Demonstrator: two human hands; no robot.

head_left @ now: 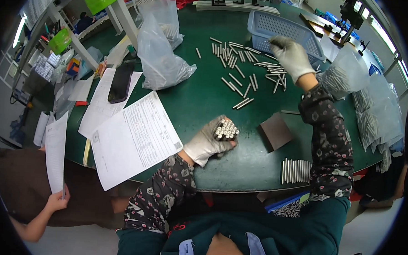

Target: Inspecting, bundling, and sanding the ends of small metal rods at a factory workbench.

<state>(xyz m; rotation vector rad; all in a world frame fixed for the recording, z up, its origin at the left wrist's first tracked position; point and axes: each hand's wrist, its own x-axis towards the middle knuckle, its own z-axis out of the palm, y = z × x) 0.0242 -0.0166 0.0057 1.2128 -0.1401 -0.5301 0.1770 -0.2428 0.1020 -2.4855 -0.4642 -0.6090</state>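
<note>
My left hand (209, 141), in a whitish work glove, is closed around a bundle of metal pins (226, 129), their round ends facing up. My right hand (289, 57), also gloved, is raised at the near side of a blue plastic basket (281, 27). Its fingers are bent and close together; whatever they may hold is hidden. Loose metal pins (231, 60) lie scattered on the green table (205, 98) left of and below that hand. A brown block (275, 131) rests between my arms. Beside my right forearm, several pins (296, 171) lie in a neat row.
Clear plastic bags of pins stand at left (164, 57) and right (345, 74). Printed sheets (135, 138) and a dark phone (121, 83) cover the left side. Below the table edge is a blue bin (287, 205) of metal pieces. A person's hand (57, 200) holds paper at far left.
</note>
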